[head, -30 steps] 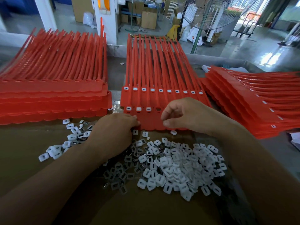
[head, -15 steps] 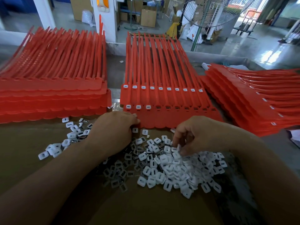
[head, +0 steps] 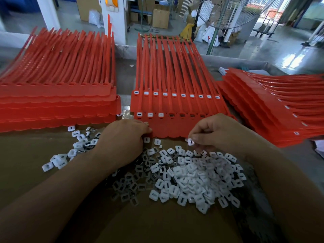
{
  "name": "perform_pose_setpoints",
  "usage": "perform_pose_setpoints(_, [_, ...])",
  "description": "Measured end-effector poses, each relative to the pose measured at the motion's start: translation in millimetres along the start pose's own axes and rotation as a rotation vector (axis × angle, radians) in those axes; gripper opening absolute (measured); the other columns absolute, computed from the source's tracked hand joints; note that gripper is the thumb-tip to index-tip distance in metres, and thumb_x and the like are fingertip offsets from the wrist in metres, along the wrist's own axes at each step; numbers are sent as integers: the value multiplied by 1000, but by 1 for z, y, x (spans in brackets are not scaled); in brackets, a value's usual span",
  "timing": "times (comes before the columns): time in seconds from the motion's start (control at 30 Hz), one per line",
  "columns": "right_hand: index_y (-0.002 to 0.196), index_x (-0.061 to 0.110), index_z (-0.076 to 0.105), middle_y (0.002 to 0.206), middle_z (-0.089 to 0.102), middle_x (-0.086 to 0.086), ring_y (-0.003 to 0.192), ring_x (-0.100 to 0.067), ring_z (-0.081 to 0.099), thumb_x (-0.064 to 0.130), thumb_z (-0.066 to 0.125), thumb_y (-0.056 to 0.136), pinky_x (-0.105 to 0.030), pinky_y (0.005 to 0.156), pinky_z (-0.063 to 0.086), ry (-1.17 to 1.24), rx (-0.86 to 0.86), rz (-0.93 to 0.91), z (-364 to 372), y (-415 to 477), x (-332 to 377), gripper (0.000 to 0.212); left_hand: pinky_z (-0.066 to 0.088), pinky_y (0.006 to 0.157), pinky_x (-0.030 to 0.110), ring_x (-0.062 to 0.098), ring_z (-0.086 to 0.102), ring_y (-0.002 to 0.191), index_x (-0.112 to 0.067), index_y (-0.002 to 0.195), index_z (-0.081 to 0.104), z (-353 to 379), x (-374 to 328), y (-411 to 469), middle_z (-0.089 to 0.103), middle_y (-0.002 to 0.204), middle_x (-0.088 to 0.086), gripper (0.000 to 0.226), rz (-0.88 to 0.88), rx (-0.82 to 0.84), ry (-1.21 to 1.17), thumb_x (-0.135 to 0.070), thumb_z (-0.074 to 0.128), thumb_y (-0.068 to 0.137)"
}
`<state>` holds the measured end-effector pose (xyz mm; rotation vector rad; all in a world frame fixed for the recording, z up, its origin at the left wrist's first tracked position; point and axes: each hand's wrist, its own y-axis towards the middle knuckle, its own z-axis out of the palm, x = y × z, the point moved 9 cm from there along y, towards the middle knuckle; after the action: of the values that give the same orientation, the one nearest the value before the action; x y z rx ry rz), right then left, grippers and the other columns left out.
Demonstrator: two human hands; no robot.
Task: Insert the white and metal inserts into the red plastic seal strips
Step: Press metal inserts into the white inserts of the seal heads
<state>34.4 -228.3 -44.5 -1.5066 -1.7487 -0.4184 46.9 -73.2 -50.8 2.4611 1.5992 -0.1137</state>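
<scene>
White insert pinched between thumb and curled fingers of right hand, just above loose pile of inserts, near red seal strips gripped at front edge by curled left hand.

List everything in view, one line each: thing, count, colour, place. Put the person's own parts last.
centre seal strips: one stack, red, middle
fitted inserts: thirteen, white, in centre seal strips, ten far row, three near row
left seal strips: one stack, red, left
right seal strips: one stack, red, right
loose inserts: many, white and metal, heaped on cardboard
held insert: one, white, in right grip
cardboard: one sheet, brown, under loose inserts
fan: one, grey, background right
left grip: one, bare, touching near edge of centre seal strips
right grip: one, bare, pinching held insert
</scene>
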Motion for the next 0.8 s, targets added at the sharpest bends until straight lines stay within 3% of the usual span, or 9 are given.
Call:
perform_pose_setpoints(0.13, [78,18,67,69,70,5,60,-3,66,10,62,85,-9,50,45,86,-90,-13,-7,1,1,12,29,103,26,8,36,129,-31,131,45,0,0,-1,40,140,-12,45,6,-6,1,-13,38,90])
perform_pose_setpoints(0.37, [76,32,63,75,62,14,64,10,55,6,60,86,0,54,40,-183,-184,-121,-13,16,14,28,29,104,25,7,36,129,-31,131,44,0,-2,-2,39,141,-13,46,22,-17,12,-13,39,89])
perform_pose_setpoints(0.53, [85,26,66,72,55,21,67,11,50,10,59,88,5,54,33,-180,-279,-163,-16,41,20,17,29,103,24,7,38,128,-29,129,48,-1,-3,-5,41,139,-12,46,37,-41,-7,-11,41,87])
perform_pose_setpoints(0.73, [94,16,69,75,58,13,75,1,54,7,55,89,1,61,36,-211,-302,-190,-9,63,26,18,35,97,24,10,47,121,-27,123,55,-5,-4,-7,51,132,-9,44,53,-81,-40,-9,43,85])
perform_pose_setpoints(0.8, [97,16,69,88,65,4,87,-6,58,8,55,90,-12,73,43,-241,-285,-172,-5,66,26,18,38,94,25,12,50,117,-26,122,56,-5,-4,-8,55,128,-8,42,58,-88,-44,-10,42,85])
